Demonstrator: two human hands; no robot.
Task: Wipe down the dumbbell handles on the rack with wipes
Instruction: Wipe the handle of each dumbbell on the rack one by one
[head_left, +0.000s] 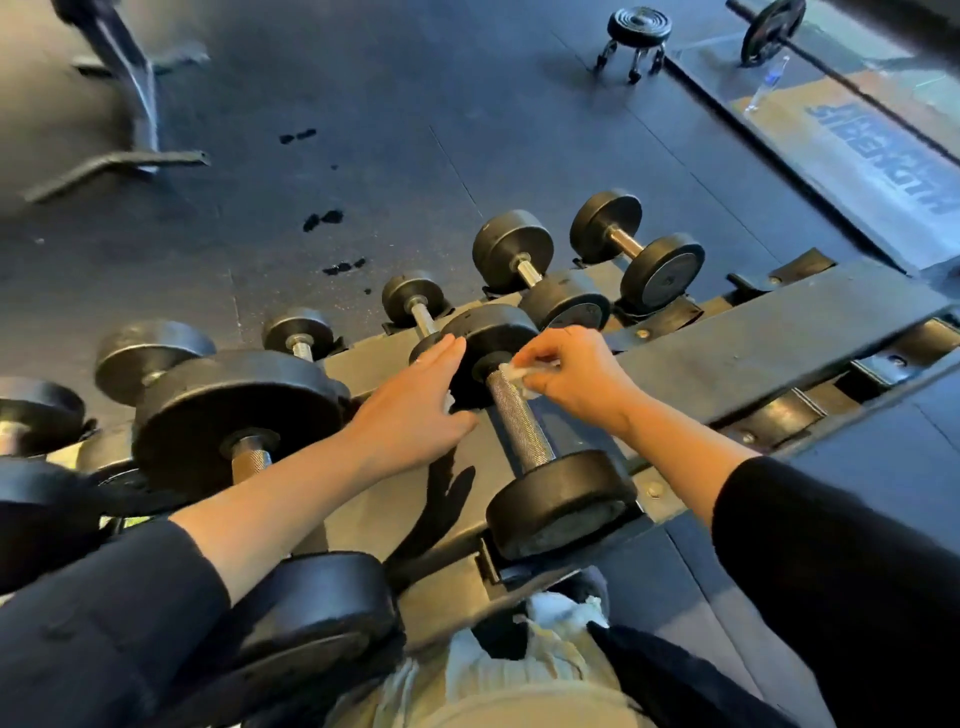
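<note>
The right hand (576, 382) hides most of the wipe (511, 375).

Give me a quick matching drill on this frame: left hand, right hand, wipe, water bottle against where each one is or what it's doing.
Things:
1. left hand
2. right hand
3. wipe
4. water bottle

States:
A. lying on the floor far off by the barbell
B. flat against the far head of the dumbbell
C. pressed on the far end of the knurled handle
D. pinching the wipe

Pairs: 1-B, 2-D, 3-C, 4-A
</note>
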